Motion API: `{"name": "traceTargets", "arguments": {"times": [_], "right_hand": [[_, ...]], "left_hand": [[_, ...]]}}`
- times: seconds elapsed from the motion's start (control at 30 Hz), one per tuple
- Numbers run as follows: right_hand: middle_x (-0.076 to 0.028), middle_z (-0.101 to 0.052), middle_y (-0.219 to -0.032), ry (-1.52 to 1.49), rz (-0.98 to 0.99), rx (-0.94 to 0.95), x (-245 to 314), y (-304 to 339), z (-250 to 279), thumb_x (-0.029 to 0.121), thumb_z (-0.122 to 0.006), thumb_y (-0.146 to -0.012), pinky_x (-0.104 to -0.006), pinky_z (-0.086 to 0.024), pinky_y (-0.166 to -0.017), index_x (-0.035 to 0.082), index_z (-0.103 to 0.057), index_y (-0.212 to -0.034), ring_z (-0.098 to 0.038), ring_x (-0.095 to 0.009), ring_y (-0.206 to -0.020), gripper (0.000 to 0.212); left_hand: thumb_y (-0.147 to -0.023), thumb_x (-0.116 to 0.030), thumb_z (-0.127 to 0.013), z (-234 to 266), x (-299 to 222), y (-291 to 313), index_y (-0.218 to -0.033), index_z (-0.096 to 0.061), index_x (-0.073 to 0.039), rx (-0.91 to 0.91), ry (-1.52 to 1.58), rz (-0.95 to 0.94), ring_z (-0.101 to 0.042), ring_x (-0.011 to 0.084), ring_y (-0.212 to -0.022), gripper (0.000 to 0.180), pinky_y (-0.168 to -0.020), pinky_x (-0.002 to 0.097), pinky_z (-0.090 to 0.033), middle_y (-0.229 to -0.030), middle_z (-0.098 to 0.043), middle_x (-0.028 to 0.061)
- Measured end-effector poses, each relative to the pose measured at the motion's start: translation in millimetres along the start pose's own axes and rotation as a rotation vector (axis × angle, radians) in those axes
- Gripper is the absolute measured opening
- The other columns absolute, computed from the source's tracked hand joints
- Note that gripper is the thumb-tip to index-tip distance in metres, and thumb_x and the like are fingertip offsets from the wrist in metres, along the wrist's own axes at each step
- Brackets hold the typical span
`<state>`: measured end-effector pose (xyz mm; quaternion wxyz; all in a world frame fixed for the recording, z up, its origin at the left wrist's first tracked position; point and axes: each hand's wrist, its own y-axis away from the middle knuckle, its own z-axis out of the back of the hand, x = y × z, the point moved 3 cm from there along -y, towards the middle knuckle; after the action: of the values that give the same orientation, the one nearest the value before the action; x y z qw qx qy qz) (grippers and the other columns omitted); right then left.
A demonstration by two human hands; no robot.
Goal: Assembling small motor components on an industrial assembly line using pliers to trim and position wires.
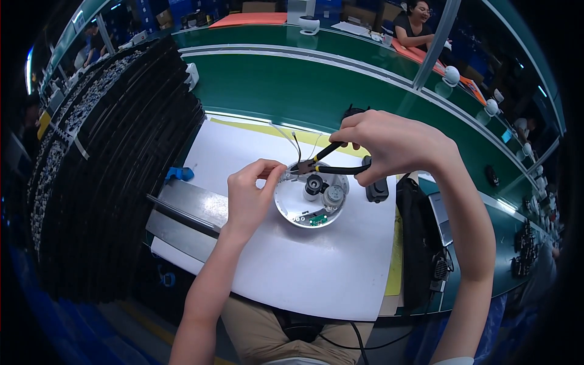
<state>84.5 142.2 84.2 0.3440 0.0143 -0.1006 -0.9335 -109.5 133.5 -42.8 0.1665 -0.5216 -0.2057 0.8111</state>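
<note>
A round white plastic housing (281,210) lies on the white work sheet, its inside facing up. Inside it sit a black cylindrical part (312,185), a silver motor-like part (333,196) and a small green circuit board (317,219). My right hand (395,143) grips a pair of cutting pliers (307,166) by black handles with yellow bands; the handles are spread. Their jaws are over the housing's far left part. Beside the jaws, my left hand (249,191) pinches at the rim, and what is between its fingertips is too small to tell. Thin wires (297,145) rise beyond the housing.
Tall stacked black trays (121,152) stand at the left, beside a metal plate (188,228) and a blue object (180,174). A dark tool (377,190) lies right of the housing. Beyond runs a green conveyor (274,79); a person (413,27) sits across it.
</note>
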Motion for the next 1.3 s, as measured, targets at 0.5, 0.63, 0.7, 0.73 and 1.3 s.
{"name": "traceTargets", "arguments": {"times": [0.5,0.63,0.7,0.73,1.3], "right_hand": [[-0.013,-0.06,-0.1,0.008,-0.074,0.045,3.6,-2.9,2.8,0.008,-0.074,-0.06,-0.0348,-0.051,-0.077,0.002,-0.059,-0.108,-0.06,-0.027,-0.09,0.051],[-0.014,-0.06,-0.104,0.017,-0.092,0.058,1.5,0.4,2.5,0.008,-0.074,-0.06,-0.0349,-0.051,-0.078,0.003,-0.059,-0.109,-0.059,-0.028,-0.092,0.052],[-0.015,-0.061,-0.105,0.0,-0.092,0.082,2.4,0.3,-0.8,0.008,-0.074,-0.061,-0.0345,-0.051,-0.079,0.003,-0.059,-0.11,-0.059,-0.028,-0.094,0.051],[-0.015,-0.061,-0.101,0.007,-0.077,0.066,2.7,0.3,-1.2,0.008,-0.074,-0.062,-0.035,-0.051,-0.077,0.003,-0.06,-0.109,-0.06,-0.028,-0.091,0.049],[-0.011,-0.06,-0.098,-0.506,-0.002,-0.504,28.1,110.3,-44.7,0.019,-0.076,-0.061,-0.0317,-0.049,-0.078,0.002,-0.053,-0.119,-0.06,-0.023,-0.085,0.065]], "left_hand": [[-0.08,-0.004,-0.063,0.5,0.3,-2.8,-0.084,-0.067,0.002,0.01,-0.023,0.02,-0.066,0.0163,-0.07,0.008,-0.068,0.0254,-0.051,-0.075,-0.067,0.0104],[-0.081,-0.004,-0.062,-1.6,-3.0,-1.1,-0.084,-0.067,0.003,0.017,-0.014,0.018,-0.066,0.0162,-0.07,0.008,-0.068,0.0254,-0.05,-0.075,-0.067,0.0103],[-0.081,-0.004,-0.062,0.3,-1.5,1.0,-0.083,-0.067,0.003,0.014,-0.02,0.022,-0.066,0.0161,-0.07,0.008,-0.068,0.0255,-0.05,-0.075,-0.067,0.0104],[-0.081,-0.003,-0.062,1.3,0.2,1.7,-0.083,-0.067,0.002,0.01,-0.026,0.019,-0.066,0.016,-0.07,0.008,-0.068,0.0253,-0.05,-0.075,-0.067,0.0105],[-0.084,-0.014,-0.061,70.8,-39.7,118.7,-0.096,-0.054,0.003,0.598,0.597,0.078,-0.063,0.0253,-0.064,0.022,-0.058,0.0329,-0.051,-0.076,-0.063,0.0188]]}}
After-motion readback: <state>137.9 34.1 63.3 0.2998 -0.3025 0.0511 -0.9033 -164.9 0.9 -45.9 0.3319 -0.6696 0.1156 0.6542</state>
